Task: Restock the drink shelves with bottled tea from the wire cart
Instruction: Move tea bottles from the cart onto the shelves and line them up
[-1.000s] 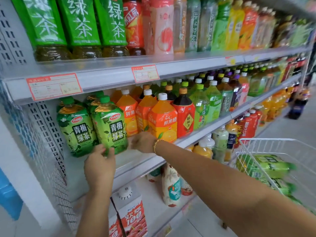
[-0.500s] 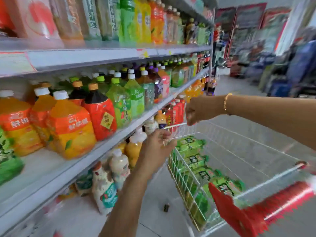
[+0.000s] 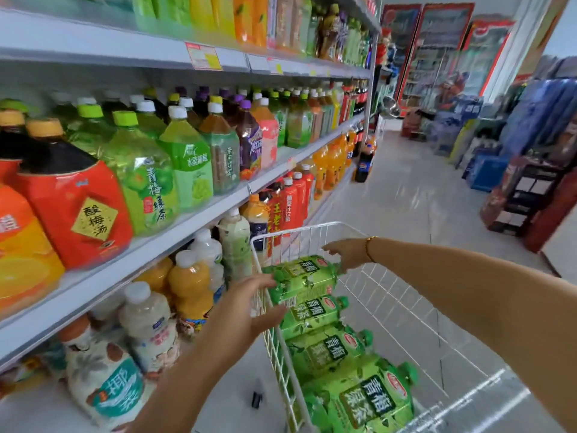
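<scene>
Two hands at the top tea bottle (image 3: 304, 278) in the wire cart (image 3: 390, 307).
I reach with left hand (image 3: 246, 310) and right hand (image 3: 346, 253), fingers spread on its ends, not yet clamped, likely to lift it level.

Wire cart (image 3: 315, 228): thin metal rod, white coated, smooth. Tea bottles (image 3: 312, 276) in cart: clear plastic, glossy green printed film sleeves. Shelves (image 3: 175, 228): pale painted metal, matt, paper price tags (image 3: 203, 56) on edge. Floor (image 3: 406, 195): glossy light tile, reflective.
</scene>
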Demonstrator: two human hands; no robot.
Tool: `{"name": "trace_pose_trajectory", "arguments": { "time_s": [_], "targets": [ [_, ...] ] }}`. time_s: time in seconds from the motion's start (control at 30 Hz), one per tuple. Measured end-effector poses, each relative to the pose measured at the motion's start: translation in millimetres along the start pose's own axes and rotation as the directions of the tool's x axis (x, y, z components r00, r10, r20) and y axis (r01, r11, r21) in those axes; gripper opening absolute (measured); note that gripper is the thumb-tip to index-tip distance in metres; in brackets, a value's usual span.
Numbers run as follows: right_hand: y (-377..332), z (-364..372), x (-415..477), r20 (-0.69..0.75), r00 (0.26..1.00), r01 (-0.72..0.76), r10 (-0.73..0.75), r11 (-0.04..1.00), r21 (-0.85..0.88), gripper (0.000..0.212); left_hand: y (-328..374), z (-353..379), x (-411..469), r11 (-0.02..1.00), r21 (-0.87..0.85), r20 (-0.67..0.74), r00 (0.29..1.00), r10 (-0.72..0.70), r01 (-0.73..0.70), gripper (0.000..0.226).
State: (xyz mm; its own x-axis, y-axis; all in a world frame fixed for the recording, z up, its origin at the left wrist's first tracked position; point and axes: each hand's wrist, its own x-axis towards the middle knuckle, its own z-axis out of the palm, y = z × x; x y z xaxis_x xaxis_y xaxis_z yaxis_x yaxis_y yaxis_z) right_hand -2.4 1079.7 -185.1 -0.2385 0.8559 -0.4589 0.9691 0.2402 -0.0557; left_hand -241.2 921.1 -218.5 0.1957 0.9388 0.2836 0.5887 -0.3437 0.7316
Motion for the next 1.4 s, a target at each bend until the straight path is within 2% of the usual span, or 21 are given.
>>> {"name": "trace_pose_trajectory", "arguments": {
  "time_s": [0.1, 0.23, 0.33, 0.47, 0.53, 0.6, 0.7, 0.8, 0.83, 0.9, 0.97, 1.03, 1.1, 1.2, 1.3, 1.4],
  "targets": [
    [7, 18, 18, 0.052, 0.999, 0.024, -0.017, 0.99, -0.137, 0.065, -1, 2, -1, 1.0, -0.007, -0.005, 1.0, 0.002, -0.002, 0.075],
    [16, 36, 27, -0.066, 0.992, 0.079, -0.111, 0.925, -0.372, 0.043, 1, 1, 0, 0.999, -0.009, 0.016, 0.999, -0.044, 0.044, 0.077],
    [23, 45, 24, -0.135, 0.973, 0.098, -0.187, 0.864, -0.494, 0.041, 3, 0, -3, 0.998, -0.012, 0.023, 0.998, -0.058, 0.058, 0.082],
    [17, 41, 1, 0.018, 0.983, 0.164, -0.18, 0.842, -0.513, 0.051, 7, -2, -3, 0.998, -0.001, 0.034, 0.997, -0.063, 0.063, 0.091],
    [18, 31, -15, 0.056, 0.983, 0.178, -0.172, 0.861, -0.477, 0.048, 13, -4, -3, 0.998, 0.009, 0.038, 0.997, -0.068, 0.068, 0.08],
    [20, 15, -32, -0.007, 0.989, 0.133, -0.147, 0.914, -0.383, 0.047, 18, -7, -4, 0.997, 0.025, 0.051, 0.996, -0.074, 0.073, 0.072],
    [17, -9, -59, -0.108, 0.982, 0.142, -0.153, 0.985, -0.101, 0.031, 26, -10, -3, 0.994, 0.059, 0.084, 0.992, -0.099, 0.094, 0.068],
    [-3, -25, -81, -0.203, 0.957, 0.231, -0.206, 0.966, 0.111, 0.023, 34, -13, -2, 0.985, 0.119, 0.109, 0.984, -0.14, 0.127, 0.068],
    [-14, -29, -86, -0.228, 0.945, 0.266, -0.234, 0.956, 0.122, 0.022, 37, -15, -1, 0.981, 0.139, 0.127, 0.98, -0.156, 0.138, 0.071],
    [-36, -41, -96, -0.252, 0.905, 0.346, -0.342, 0.938, -0.032, 0.021, 38, -19, 1, 0.971, 0.167, 0.184, 0.962, -0.203, 0.173, 0.074],
    [-53, -55, -109, -0.193, 0.865, 0.413, -0.464, 0.875, -0.254, 0.022, 39, -23, 5, 0.958, 0.204, 0.252, 0.935, -0.25, 0.201, 0.073],
    [-58, -70, -129, -0.138, 0.834, 0.471, -0.534, 0.82, -0.326, 0.024, 42, -26, 8, 0.951, 0.233, 0.288, 0.92, -0.266, 0.202, 0.077],
    [-60, -85, -155, -0.125, 0.81, 0.513, -0.574, 0.794, -0.326, 0.027, 53, -28, 11, 0.966, 0.173, 0.285, 0.929, -0.236, 0.193, 0.091],
    [-61, -101, -194, -0.138, 0.782, 0.563, -0.608, 0.784, -0.263, 0.031, 80, -28, 17, 0.987, -0.09, 0.322, 0.942, -0.094, 0.129, 0.113],
    [-66, -115, -222, -0.223, 0.777, 0.561, -0.589, 0.808, -0.178, 0.03, 99, -24, 19, 0.95, -0.302, 0.256, 0.967, 0.009, 0.071, 0.1],
    [-68, -124, -239, -0.309, 0.77, 0.565, -0.558, 0.822, -0.076, 0.033, 113, -28, 14, 0.945, -0.327, 0.04, 0.999, 0.029, -0.015, 0.079]
  ]
}}
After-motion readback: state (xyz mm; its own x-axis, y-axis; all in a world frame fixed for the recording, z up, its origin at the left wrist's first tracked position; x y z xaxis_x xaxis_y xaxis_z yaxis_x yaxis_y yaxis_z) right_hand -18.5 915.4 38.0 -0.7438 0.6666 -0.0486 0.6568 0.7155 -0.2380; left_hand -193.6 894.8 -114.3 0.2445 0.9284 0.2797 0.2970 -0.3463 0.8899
